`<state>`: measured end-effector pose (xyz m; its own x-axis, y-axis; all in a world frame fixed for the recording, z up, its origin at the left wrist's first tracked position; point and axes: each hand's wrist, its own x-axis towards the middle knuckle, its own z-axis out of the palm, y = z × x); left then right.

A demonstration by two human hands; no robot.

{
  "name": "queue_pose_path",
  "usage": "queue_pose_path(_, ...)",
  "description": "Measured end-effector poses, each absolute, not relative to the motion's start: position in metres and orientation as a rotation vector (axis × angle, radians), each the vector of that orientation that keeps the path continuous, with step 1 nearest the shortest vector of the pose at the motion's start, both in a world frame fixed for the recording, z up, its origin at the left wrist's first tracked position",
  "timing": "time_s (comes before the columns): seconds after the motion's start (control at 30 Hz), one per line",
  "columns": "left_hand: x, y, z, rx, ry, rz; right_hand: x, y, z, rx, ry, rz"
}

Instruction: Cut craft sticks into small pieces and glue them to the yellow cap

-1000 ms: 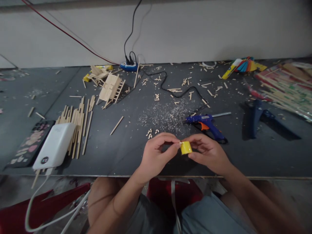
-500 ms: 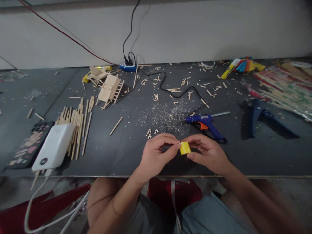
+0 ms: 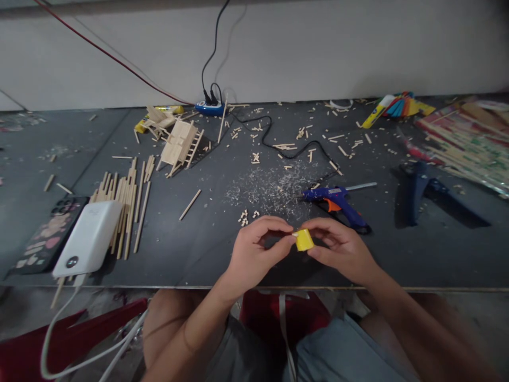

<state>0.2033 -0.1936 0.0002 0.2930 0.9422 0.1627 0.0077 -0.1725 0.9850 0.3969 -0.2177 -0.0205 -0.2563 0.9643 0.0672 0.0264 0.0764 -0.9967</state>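
A small, shiny yellow cylinder (image 3: 304, 240), tilted a little, is held just above the table's near edge. My right hand (image 3: 340, 246) has it between thumb and fingers at its right side. My left hand (image 3: 260, 246) is closed in a pinch at the cylinder's upper left rim. A tiny pale bit shows between the left fingertips, too small to name surely. Just beyond my hands lie a blue glue gun (image 3: 334, 201) with an orange trigger and a few short cut bits of stick (image 3: 244, 216).
A white power bank (image 3: 89, 236) overlaps a phone (image 3: 50, 233) and wooden sticks (image 3: 129, 212) at left. Behind are a small wooden stick model (image 3: 178, 143) and a blue power socket (image 3: 209, 108). Dark blue cutters (image 3: 433, 191) lie right, near packaged sticks (image 3: 469, 140). Scraps litter the table (image 3: 191, 244).
The yellow cylinder has tilted slightly and shifted a touch to the right in the view. Both hands keep nearly the same pose around it.
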Motion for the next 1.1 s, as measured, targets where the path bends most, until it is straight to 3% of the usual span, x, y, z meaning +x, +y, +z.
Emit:
queue_pose_path(0.43, 0.2061, -0.1933, -0.0026, 1.418, 0.755, 1.023, 0.3950, -0.2187, -0.0245, -0.976, -1.387, 1.370)
queue_pose_path(0.93, 0.2091, -0.1955, -0.0030, 1.919, 0.849, 1.055, 0.3916, -0.2208, -0.0216, -1.059, -1.341, 1.383)
queue_pose_path(1.1, 0.2111, -0.1972, -0.0068, 1.742, 0.830, 1.021, 0.3879, -0.2207, -0.0215, -1.044, -1.280, 1.407)
